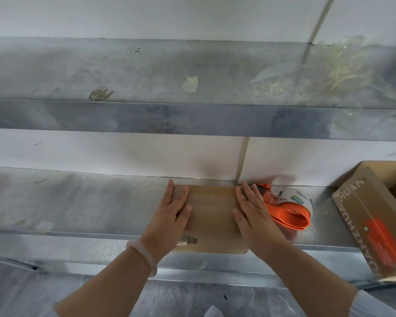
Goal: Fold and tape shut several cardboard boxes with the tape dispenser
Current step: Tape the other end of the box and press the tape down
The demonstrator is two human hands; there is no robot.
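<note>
The left and right ends of the small cardboard box [212, 209] are covered by the two hands, so its side flaps cannot be made out. The picture is soft with motion blur, and any tape along the box's top seam is hard to tell. The orange tape dispenser [288, 213] lies just right of the box, its front end partly hidden behind the right hand [254, 209]. At the right edge of the frame a larger open cardboard box [370, 216] with orange printing is cut off. Only part of its inside shows.

The small box sits in the lower middle of the frame on the grey metal counter [78, 202], its far side close to the white wall. It is plain brown and low, and its near edge overhangs the counter's front lip. A barcode label [190, 240] sits on its near face.

The left hand [174, 209] lies flat with straight fingers against the box's left end. The right hand presses the right end the same way, with neither hand curled round anything. A pale bracelet [144, 255] circles the left wrist.

Across the upper part of the frame runs a metal shelf [146, 72] with tape scraps stuck to it.
</note>
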